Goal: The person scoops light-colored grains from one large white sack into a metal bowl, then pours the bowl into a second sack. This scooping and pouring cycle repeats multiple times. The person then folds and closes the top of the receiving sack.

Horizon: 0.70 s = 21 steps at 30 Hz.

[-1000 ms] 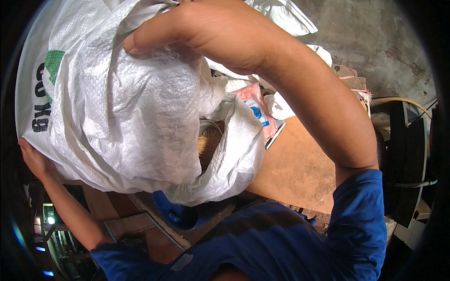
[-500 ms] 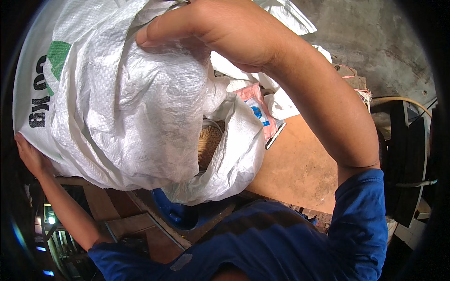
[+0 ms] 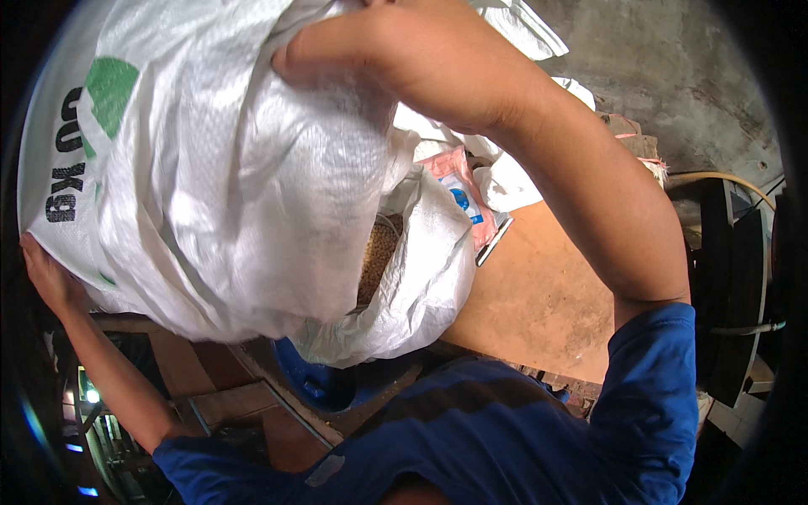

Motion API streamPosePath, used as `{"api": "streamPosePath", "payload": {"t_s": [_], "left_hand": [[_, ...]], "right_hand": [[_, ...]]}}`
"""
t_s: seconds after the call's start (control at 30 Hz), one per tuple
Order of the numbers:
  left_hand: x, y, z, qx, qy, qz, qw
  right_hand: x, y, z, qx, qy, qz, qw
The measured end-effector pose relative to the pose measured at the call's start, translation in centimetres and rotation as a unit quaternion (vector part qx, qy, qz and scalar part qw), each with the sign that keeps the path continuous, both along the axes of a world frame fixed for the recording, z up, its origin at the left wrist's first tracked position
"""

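Observation:
A large white woven sack (image 3: 219,202) with a green patch and black print is lifted across the left half of the view. My left hand (image 3: 52,273) grips its lower left edge, fingers partly hidden behind the cloth. My right hand (image 3: 412,63) clasps the sack near its top, with the thumb on the outer face and the other fingers largely out of sight. Beneath and to the right, another white woven sack (image 3: 433,278) stands with its mouth spread. Inside it are tan grains or pellets (image 3: 379,257) and a curved rim of some vessel, partly covered by the raised sack.
A pink packet (image 3: 459,181) with a blue and white label lies beyond the open sack, beside a thin dark object with a pale edge (image 3: 495,244). A tan board (image 3: 539,295) extends right. A blue tub (image 3: 320,383) sits below the sacks. Dark upright boards (image 3: 732,286) stand at right.
The raised sack has shifted slightly and its cloth looks fuller and smoother. My right hand has moved a little to the right, while my left hand has edged slightly left and up.

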<state>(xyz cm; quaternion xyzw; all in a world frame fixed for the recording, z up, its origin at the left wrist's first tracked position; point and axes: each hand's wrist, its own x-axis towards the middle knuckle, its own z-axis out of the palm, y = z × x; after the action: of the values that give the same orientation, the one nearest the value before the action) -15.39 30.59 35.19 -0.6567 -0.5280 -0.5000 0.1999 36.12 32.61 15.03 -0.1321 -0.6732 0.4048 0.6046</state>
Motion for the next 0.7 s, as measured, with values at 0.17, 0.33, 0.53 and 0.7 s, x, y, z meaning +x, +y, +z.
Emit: {"api": "streamPosePath", "payload": {"t_s": [0.17,0.33,0.53,0.7], "left_hand": [[-2.0,0.2,1.0,-0.027,-0.04,-0.002,0.999],[-4.3,0.1,2.4,-0.046,0.038,0.025,0.998],[-6.3,-0.3,3.3,-0.044,-0.058,-0.011,0.997],[-6.3,-0.8,3.3,-0.031,-0.033,-0.014,0.999]], "right_hand": [[0.7,0.9,0.3,-0.046,0.002,0.106,0.993],[-0.8,-0.8,-0.4,0.026,-0.008,-0.048,0.998],[-0.6,0.6,0.4,-0.005,0.013,0.079,0.997],[-0.8,-0.2,-0.1,0.02,0.019,-0.02,0.999]]}}
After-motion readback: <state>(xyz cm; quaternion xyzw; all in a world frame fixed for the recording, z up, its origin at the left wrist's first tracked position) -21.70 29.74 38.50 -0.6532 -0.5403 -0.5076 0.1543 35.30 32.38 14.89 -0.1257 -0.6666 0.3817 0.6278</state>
